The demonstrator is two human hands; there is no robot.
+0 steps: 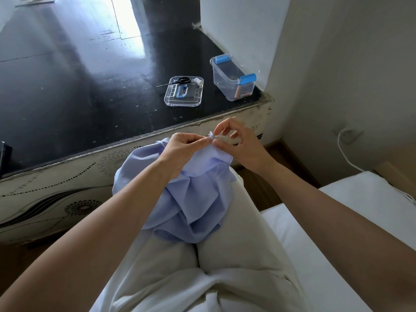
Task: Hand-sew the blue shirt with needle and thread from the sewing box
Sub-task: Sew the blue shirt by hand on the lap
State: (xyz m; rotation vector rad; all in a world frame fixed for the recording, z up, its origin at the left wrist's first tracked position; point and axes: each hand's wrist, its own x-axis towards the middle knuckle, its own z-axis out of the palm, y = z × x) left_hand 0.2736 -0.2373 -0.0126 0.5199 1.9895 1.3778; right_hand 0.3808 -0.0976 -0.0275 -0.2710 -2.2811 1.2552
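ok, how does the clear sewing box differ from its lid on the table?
The sewing box is deep and stands open; the lid is flat and lies apart to its left. The sewing box has blue latches at both ends; the lid has one blue handle at its middle. Both are clear plastic with blue parts.

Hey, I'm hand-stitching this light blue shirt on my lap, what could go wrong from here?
Your left hand pinches the light blue shirt right beside where your right hand pinches the thin needle, barely visible; a fingertip prick seems possible.
The shirt is bunched loosely on your lap; you might stitch through an extra fold.
The black-handled scissors sit away on the clear plastic lid; reaching could drop the shirt.
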